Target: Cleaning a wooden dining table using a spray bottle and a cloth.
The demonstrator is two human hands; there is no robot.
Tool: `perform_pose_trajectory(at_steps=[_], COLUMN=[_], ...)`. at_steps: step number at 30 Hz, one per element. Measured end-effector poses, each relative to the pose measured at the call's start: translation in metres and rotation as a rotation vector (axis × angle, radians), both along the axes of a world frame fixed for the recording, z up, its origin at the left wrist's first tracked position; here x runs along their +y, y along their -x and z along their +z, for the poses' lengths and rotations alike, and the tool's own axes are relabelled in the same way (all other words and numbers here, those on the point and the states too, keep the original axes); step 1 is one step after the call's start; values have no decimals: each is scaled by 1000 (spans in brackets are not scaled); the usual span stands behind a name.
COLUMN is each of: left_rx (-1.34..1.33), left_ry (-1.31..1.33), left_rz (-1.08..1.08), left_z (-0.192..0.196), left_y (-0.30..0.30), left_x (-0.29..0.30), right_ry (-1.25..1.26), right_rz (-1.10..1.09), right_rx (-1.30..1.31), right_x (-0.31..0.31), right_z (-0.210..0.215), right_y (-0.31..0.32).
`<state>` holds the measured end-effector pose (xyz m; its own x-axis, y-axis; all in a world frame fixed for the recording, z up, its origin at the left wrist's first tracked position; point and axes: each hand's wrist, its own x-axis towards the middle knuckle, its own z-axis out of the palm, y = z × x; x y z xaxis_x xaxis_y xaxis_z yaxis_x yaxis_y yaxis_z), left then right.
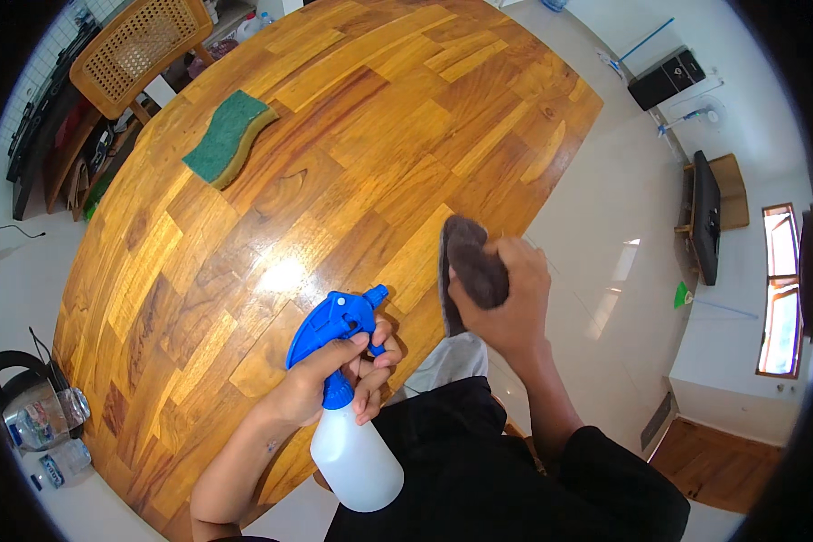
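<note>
My left hand (339, 369) is wrapped around the neck of a spray bottle (354, 459) with a white body and blue spray head, its fingers at the trigger. The bottle is tilted, and its blue nozzle points away to the upper right. In my right hand (522, 303) is a dark grey-brown cleaning pad (479, 266), gripped from its right side at the table's right edge. The pad has a flat lower layer and a rounded, soft-looking upper part. A wavy green-and-yellow sponge (228, 137) lies on the wooden table (334, 217), far to the left of both hands.
A chair with a woven back (140, 54) stands beyond the table's far left edge. An electric kettle (27, 402) and a clear plastic bottle (66, 462) are at the lower left. To the right are tiled floor, a black speaker box (667, 79) and a television (706, 217).
</note>
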<state>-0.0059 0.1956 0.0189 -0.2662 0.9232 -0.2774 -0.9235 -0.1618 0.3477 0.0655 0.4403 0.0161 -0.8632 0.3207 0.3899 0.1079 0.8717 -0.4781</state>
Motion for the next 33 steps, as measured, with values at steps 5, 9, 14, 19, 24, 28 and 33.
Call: perform_pose_trajectory(at_steps=[5, 9, 14, 19, 24, 28, 33], left_rx=[-23, -82, -115, -102, -49, -20, -77], left_ry=[25, 44, 5, -59, -122, -105, -119], left_rz=[-9, -28, 14, 36, 7, -6, -9], left_z=[-1, -5, 2, -2, -4, -5, -8], left_y=[-1, -1, 4, 5, 6, 6, 4], left_x=[-4, -7, -8, -8, -7, -9, -9], right_ry=[41, 30, 68, 15, 17, 30, 9], right_rz=[124, 221, 322, 331, -42, -247, 87], right_rx=[-15, -123, -46, -71, 47, -98, -59], right_x=[-29, -47, -48, -29, 29, 34, 0], right_z=[6, 12, 9, 12, -4, 0, 2], right_y=[-22, -27, -9, 19, 34, 39, 16])
